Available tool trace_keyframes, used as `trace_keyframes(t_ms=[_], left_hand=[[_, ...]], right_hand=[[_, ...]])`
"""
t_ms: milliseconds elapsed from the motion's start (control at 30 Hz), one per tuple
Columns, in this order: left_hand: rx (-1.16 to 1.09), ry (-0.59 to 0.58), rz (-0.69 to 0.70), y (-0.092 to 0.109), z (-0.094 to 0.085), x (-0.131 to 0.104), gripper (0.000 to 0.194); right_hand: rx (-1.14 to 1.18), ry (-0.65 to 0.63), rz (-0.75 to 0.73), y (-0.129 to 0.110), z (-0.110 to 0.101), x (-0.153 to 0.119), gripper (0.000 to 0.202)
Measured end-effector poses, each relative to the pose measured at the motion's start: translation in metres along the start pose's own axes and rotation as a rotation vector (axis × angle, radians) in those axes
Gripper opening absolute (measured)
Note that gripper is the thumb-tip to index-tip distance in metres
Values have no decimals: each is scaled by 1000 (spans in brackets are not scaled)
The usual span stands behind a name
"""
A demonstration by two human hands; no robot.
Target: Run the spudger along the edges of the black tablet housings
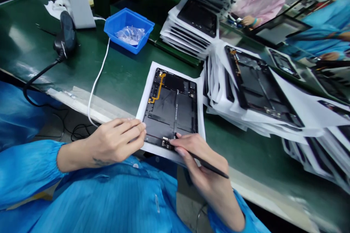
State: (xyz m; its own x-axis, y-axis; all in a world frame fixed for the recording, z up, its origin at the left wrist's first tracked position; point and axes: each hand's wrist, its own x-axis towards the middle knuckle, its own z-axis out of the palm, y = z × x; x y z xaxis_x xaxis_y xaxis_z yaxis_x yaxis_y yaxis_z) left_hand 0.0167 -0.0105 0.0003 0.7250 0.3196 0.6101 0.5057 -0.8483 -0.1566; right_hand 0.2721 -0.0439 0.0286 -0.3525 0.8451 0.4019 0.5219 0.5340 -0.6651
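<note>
An opened tablet (166, 111) with a black interior and an orange flex cable (158, 94) lies on a white sheet (147, 83) near the table's front edge. My right hand (199, 156) grips a thin black tool (212, 169), and its fingertips are at a small connector area (167, 142) on the tablet's near edge. The tool's tip is hidden by my fingers. My left hand (119, 140) rests at the tablet's lower left corner, fingers stretched out and lying on the sheet's edge, with nothing held.
A blue bin (128, 31) with clear plastic pieces stands behind the tablet. Stacks of tablets between white sheets (188, 29) rise behind and to the right (262, 83). A white cable (102, 69) and a black corded device (65, 34) lie left. Other people work at back right.
</note>
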Motion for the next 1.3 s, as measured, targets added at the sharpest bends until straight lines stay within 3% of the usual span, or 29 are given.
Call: trace_keyframes(t_ms=[267, 567, 767, 1000, 1067, 1167, 1300], left_hand=[[-131, -43, -7, 0, 6, 15, 29], [-110, -58, 88, 6, 15, 23, 25], [-103, -27, 74, 7, 15, 23, 26], [-142, -44, 62, 9, 15, 19, 24], [-296, -67, -24, 0, 12, 14, 31], [-572, -103, -348, -26, 7, 9, 47], [-896, -197, -703, -61, 5, 17, 60]], right_hand=[[-29, 103, 10, -6, 9, -12, 22], [-356, -108, -161, -13, 15, -24, 28], [-275, 18, -85, -15, 16, -24, 31], [-261, -9, -136, -13, 17, -27, 29], [-136, 82, -82, -8, 16, -26, 26], [1, 234, 40, -2, 17, -22, 21], [102, 294, 184, 2, 23, -16, 18]])
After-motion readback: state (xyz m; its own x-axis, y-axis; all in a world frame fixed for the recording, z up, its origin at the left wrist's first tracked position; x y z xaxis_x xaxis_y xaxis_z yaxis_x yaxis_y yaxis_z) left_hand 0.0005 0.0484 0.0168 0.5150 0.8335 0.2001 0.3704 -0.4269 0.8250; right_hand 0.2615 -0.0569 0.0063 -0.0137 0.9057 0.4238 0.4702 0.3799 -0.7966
